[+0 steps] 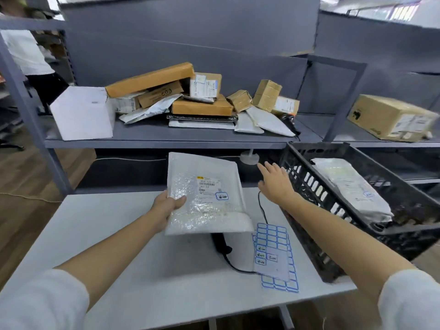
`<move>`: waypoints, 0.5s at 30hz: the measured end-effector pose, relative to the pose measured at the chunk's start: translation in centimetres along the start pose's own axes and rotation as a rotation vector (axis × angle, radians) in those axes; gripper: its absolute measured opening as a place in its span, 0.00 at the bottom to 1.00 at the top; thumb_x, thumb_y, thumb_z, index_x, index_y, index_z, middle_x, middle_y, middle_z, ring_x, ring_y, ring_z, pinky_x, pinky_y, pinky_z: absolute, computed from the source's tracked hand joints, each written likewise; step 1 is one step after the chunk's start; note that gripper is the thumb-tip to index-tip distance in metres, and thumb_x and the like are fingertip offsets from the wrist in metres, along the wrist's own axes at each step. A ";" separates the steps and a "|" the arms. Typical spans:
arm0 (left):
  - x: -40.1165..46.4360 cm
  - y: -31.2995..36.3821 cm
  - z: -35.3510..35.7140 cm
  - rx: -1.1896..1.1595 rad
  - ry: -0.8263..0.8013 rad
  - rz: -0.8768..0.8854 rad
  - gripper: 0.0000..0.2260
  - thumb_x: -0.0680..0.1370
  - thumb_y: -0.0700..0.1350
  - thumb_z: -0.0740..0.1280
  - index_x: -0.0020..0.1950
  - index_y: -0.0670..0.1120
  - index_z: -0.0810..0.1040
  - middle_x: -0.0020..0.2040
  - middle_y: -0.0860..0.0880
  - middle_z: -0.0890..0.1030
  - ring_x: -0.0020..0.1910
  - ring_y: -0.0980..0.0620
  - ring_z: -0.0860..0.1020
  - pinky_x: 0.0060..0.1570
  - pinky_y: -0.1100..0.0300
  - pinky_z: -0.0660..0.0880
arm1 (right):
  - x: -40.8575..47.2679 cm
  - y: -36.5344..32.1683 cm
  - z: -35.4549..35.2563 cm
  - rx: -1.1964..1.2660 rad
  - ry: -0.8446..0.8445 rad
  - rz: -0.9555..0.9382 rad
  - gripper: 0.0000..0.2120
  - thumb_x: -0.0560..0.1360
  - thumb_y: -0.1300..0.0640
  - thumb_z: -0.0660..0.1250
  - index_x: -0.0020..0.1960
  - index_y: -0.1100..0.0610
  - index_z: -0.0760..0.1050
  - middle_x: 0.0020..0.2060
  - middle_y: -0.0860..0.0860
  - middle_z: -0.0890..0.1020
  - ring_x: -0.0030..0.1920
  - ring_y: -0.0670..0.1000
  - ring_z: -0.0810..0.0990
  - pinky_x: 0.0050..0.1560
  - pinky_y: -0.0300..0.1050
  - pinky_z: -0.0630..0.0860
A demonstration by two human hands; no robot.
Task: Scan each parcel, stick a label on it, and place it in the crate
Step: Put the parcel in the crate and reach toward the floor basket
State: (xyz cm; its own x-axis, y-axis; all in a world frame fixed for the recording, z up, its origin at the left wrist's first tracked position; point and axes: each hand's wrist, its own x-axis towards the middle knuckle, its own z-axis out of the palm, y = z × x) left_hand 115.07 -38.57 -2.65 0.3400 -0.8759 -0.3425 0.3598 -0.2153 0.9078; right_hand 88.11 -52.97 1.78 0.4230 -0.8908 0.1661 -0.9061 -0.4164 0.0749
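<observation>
My left hand [168,204] grips the left edge of a white bubble mailer [204,194] held above the white table [119,246]; a shipping label and a small blue-bordered sticker show on its face. My right hand [276,184] is empty, fingers spread, stretched out beside the near-left wall of the black crate [333,210]. One white parcel [350,186] with a blue sticker lies inside the crate. A black handheld scanner [220,244] rests on the table, partly hidden under the mailer. Sheets of blue-bordered labels [273,251] lie to its right.
A grey shelf [166,136] behind the table carries a pile of brown boxes and white mailers [202,101] and a white box [83,113]. A brown carton [390,117] sits on the right shelf. A person stands at far left [28,53]. A scanner cable [262,206] crosses the table.
</observation>
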 end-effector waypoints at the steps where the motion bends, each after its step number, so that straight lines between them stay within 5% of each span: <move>1: -0.2 0.3 1.6 -0.010 -0.003 0.022 0.16 0.76 0.33 0.67 0.62 0.42 0.72 0.56 0.42 0.80 0.49 0.42 0.80 0.43 0.50 0.77 | -0.2 1.6 -0.7 -0.002 0.003 0.006 0.27 0.80 0.55 0.57 0.77 0.57 0.54 0.76 0.55 0.59 0.76 0.59 0.55 0.75 0.57 0.52; 8: -2.6 1.3 13.8 -0.060 -0.047 0.130 0.17 0.76 0.33 0.66 0.64 0.41 0.73 0.59 0.42 0.79 0.54 0.41 0.79 0.50 0.47 0.76 | -4.0 13.2 -4.3 -0.056 0.025 0.053 0.27 0.80 0.54 0.57 0.77 0.57 0.55 0.75 0.56 0.61 0.74 0.58 0.60 0.72 0.55 0.58; 12: -4.4 0.2 20.0 -0.052 -0.066 0.135 0.15 0.76 0.34 0.67 0.62 0.43 0.74 0.54 0.45 0.80 0.46 0.46 0.80 0.39 0.53 0.77 | -7.4 19.4 -5.3 -0.050 0.050 0.097 0.26 0.79 0.56 0.58 0.76 0.56 0.58 0.73 0.55 0.65 0.72 0.57 0.63 0.70 0.53 0.62; 15: -5.5 -1.1 23.6 -0.052 -0.070 0.115 0.14 0.76 0.35 0.68 0.60 0.44 0.74 0.53 0.46 0.80 0.44 0.48 0.80 0.40 0.53 0.77 | -9.9 23.0 -5.6 -0.056 0.044 0.133 0.25 0.78 0.57 0.58 0.75 0.57 0.60 0.70 0.55 0.68 0.68 0.57 0.67 0.66 0.53 0.64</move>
State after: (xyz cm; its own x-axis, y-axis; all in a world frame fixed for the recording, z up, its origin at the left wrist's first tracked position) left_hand 92.29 -43.73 3.94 0.3206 -0.9219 -0.2174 0.3670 -0.0906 0.9258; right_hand 63.08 -52.69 7.32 0.2998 -0.9280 0.2211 -0.9534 -0.2832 0.1038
